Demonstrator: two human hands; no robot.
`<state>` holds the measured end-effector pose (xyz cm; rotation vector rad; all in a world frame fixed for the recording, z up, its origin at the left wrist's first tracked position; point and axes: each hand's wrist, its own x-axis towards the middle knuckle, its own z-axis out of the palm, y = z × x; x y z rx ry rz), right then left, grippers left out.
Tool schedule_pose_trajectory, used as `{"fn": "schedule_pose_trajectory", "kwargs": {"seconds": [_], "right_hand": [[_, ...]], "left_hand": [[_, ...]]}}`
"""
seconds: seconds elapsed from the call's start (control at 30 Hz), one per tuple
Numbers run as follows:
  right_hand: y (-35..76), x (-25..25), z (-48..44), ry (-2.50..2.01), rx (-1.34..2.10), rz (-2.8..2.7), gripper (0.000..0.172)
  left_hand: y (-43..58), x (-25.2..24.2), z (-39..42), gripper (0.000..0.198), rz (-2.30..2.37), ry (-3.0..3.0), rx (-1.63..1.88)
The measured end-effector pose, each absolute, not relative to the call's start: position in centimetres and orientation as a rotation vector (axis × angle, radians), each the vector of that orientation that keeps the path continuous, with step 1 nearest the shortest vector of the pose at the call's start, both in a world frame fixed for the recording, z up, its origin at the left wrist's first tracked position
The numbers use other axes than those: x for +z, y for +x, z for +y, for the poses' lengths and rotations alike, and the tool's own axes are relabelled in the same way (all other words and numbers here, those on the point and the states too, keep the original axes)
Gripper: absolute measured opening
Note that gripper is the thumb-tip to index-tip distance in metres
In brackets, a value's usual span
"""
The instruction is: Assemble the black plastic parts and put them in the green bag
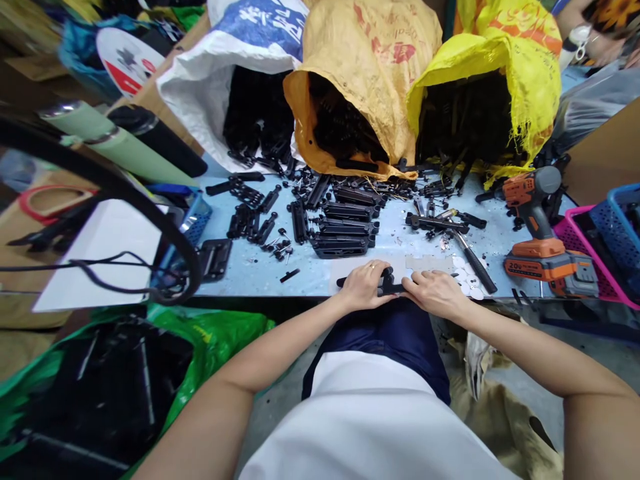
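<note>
Both hands meet at the near edge of the blue table (260, 267). My left hand (364, 287), with a ring on one finger, is curled over a black plastic part (386, 283). My right hand (434, 292) grips the same part from the right, fingers closed on it. The part's left end sticks out as a thin black bar past my left hand. Just beyond the hands lie stacked black parts (343, 230), several small white discs (467, 275) and a black-handled tool (477, 265).
An orange cordless drill (543, 233) stands at the right, beside pink and blue baskets (607, 253). White (240, 80), orange (360, 87) and yellow (490, 93) sacks of black parts line the far side. A green bag (210, 340) sits low on the left. Another person's arm (585, 33) shows top right.
</note>
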<state>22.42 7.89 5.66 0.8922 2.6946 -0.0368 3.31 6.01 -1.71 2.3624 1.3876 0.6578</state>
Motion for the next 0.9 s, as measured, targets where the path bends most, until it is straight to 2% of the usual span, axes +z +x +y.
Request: {"fn": "schedule_pose_trajectory", "kwargs": {"seconds": [0.2,0.57,0.73,0.9], "right_hand": [[22.3,5.5,7.6,0.887,-0.001,2.712,0.03],[22.2,6.9,9.9,0.745,-0.1,2.63,0.039],[23.0,4.9,10.7,0.906,-0.301,2.598,0.041],[23.4,2.6,12.2,0.969,-0.359,2.551,0.043]], "left_hand": [[3.1,-1.8,5.9,0.056,1.381,2.368,0.749],[3.2,-1.3,6.8,0.056,1.371,2.281,0.648],[2.8,0.0,9.8,0.058,1.112,2.274,0.326],[1.0,0.7,9.1,0.055,1.217,2.263,0.492]]}}
